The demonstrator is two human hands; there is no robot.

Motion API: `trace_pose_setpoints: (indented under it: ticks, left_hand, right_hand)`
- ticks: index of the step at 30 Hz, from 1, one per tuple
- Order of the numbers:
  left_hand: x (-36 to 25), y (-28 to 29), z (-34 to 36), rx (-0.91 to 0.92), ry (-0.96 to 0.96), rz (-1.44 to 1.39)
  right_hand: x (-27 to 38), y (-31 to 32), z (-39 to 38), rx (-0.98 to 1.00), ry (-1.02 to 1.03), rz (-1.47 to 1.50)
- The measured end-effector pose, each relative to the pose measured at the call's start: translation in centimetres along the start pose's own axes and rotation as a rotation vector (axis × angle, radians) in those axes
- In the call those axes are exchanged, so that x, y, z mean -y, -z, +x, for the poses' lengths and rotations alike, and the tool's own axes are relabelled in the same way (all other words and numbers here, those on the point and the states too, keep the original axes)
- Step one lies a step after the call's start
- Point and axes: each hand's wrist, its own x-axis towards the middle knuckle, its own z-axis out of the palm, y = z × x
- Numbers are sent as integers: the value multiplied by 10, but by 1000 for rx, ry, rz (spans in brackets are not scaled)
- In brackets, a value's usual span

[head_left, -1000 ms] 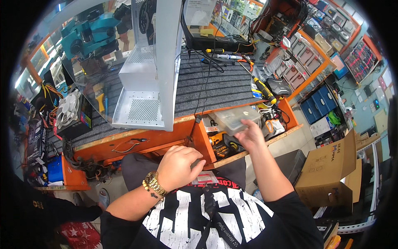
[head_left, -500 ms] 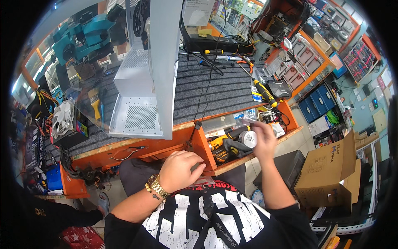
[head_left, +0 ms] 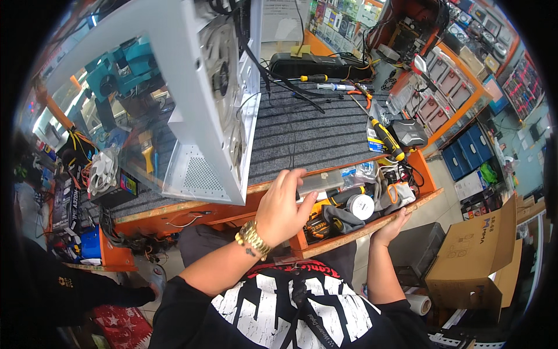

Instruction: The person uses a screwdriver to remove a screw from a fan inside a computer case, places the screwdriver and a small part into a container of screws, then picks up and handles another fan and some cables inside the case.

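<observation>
My left hand (head_left: 282, 209) is open over the left part of the orange drawer (head_left: 366, 225), fingers curved and apart, beside a translucent box (head_left: 325, 180); contact is unclear. My right hand (head_left: 389, 227) grips the drawer's front edge from outside. Inside lie a round white tub (head_left: 360, 207), grey cloth pouches, yellow-and-black tools, plastic packets (head_left: 359, 173) and cables. On the striped mat (head_left: 302, 134) above stands a white computer case (head_left: 212, 151) with white fans and a clear side panel. A yellow screwdriver (head_left: 385, 139) lies at the mat's right.
Pliers, a syringe and cables lie at the mat's back. A cardboard box (head_left: 468, 262) and dark case (head_left: 415, 250) are at right. A white fan (head_left: 104, 174) on a black box stands left. A co-worker's dark-clothed leg (head_left: 99, 296) shows lower left. Glass showcases line the background.
My right hand has left the translucent box and moved to the drawer's front edge. My left hand has moved up and forward over the drawer. The view has shifted, showing the case's fans.
</observation>
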Motion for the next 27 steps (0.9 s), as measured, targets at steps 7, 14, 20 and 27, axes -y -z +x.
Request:
trace_pose_setpoints:
  ticks: [7,14,20,27]
  left_hand:
    - [-36,37,-12,163,-16,-221]
    - [-65,20,34,117,5,-737]
    - [-108,24,76,-100,-121,-598]
    - [-101,35,96,-176,-270,-860]
  right_hand:
    - [18,-22,-11,31,51,145]
    - [-20,-79,21,-26,86,128]
    - [-39,-123,38,-29,132,-160]
    - [-23,-98,-24,185,514,-310]
